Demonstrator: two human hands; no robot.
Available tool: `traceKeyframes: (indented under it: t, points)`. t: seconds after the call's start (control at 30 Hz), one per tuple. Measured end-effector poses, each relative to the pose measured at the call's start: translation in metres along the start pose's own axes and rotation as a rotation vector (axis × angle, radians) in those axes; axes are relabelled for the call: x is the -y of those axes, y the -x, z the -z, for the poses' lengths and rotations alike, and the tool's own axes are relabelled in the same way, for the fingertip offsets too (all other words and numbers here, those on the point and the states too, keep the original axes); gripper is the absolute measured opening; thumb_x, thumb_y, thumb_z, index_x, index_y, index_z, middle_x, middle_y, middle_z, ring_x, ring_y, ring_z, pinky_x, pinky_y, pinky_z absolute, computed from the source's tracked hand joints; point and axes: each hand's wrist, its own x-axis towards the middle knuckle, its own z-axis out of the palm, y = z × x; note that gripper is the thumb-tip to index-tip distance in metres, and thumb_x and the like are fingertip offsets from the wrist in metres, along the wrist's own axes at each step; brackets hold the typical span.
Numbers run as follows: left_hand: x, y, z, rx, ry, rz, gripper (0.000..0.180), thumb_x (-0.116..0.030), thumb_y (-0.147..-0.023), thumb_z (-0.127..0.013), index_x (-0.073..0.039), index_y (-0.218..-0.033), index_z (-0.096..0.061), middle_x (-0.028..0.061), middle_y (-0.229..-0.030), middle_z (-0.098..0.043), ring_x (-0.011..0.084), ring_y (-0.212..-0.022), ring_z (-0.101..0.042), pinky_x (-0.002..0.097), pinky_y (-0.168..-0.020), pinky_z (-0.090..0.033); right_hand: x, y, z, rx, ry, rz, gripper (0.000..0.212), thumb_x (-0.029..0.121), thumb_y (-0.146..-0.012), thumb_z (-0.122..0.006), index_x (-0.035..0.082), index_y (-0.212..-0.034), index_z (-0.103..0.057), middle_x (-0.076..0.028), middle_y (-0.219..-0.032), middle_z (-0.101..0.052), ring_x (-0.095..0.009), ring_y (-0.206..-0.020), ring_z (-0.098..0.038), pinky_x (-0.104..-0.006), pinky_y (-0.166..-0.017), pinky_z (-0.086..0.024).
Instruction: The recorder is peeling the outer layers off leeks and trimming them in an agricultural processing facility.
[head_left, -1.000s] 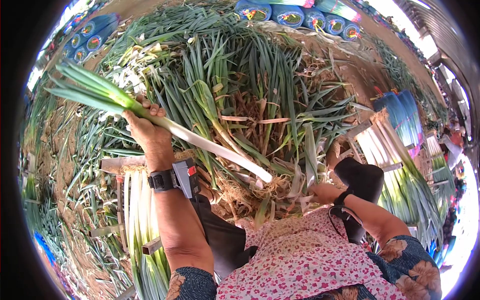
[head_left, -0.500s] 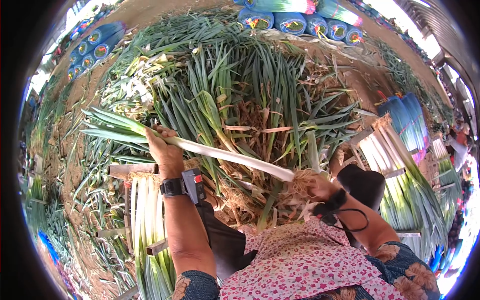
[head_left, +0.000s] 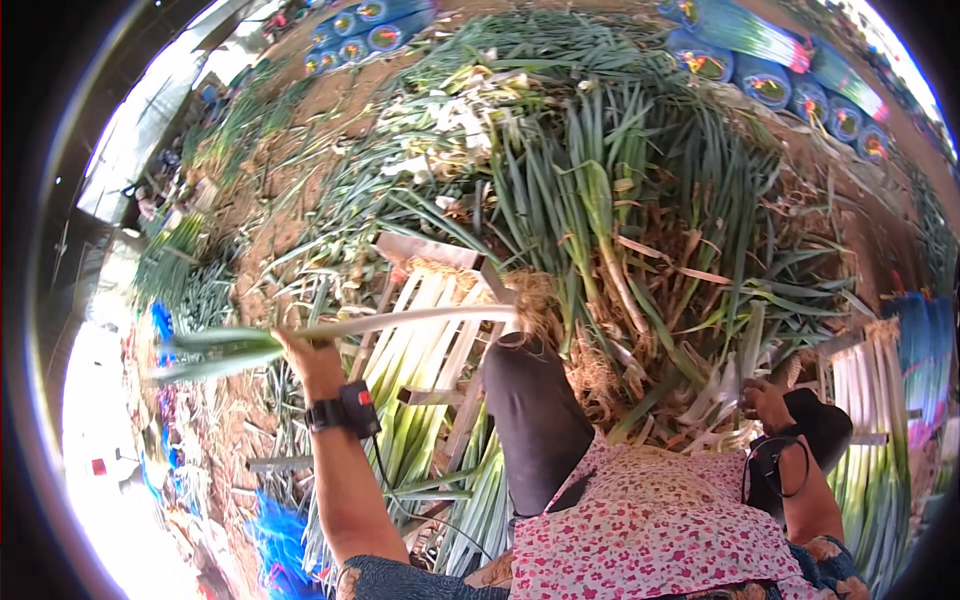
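My left hand (head_left: 312, 362) is closed round a long green onion (head_left: 420, 318), gripping it where the white stalk meets the green leaves. The onion lies nearly level, leaves to the left, its root tuft beside my left knee. Beneath the stalk is a rack (head_left: 430, 250) of trimmed green onions (head_left: 415, 370) laid side by side. My right hand (head_left: 768, 405) is apart from the onion, by my right knee, near pale loose husks (head_left: 728, 385). Its fingers are curled; what they hold, if anything, cannot be made out.
A large heap of untrimmed green onions (head_left: 640, 150) with dry roots lies ahead. A second batch of onions (head_left: 868, 410) stands at the right. Blue-wrapped bundles (head_left: 765, 85) are stacked at the back right, more (head_left: 370, 35) at the back left. Blue plastic (head_left: 280, 540) lies lower left.
The view has turned left. My left hand has carried the onion leftward over the rack of trimmed onions. My right hand has come away from the root end to my right knee.
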Motion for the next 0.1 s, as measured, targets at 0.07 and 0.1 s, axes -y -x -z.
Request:
traceKeyframes:
  t: [0.07, 0.1]
  points:
    - [0.025, 0.016, 0.028, -0.052, 0.815, 0.425, 0.084, -0.033, -0.08, -0.067, -0.016, -0.143, -0.013, 0.015, -0.1, -0.05, 0.0233, -0.083, -0.053, 0.0312, -0.073, -0.049, -0.007, -0.009, -0.016, 0.042, 0.013, -0.017, 0.035, 0.014, -0.086, -0.055, 0.001, -0.119, -0.052, -0.011, -0.106, -0.057, -0.021, -0.078, -0.059, -0.0348, -0.063, -0.053]
    - [0.033, 0.02, 0.044, -0.137, 1.355, 0.81, 0.091, -0.031, -0.079, -0.069, -0.02, -0.145, -0.006, 0.0132, -0.096, -0.051, 0.0241, -0.078, -0.055, 0.031, -0.069, -0.052, -0.005, -0.012, -0.022, 0.056, 0.019, -0.013, 0.035, 0.014, -0.086, -0.055, 0.001, -0.119, -0.052, -0.011, -0.106, -0.057, -0.021, -0.078, -0.059, -0.0348, -0.063, -0.053]
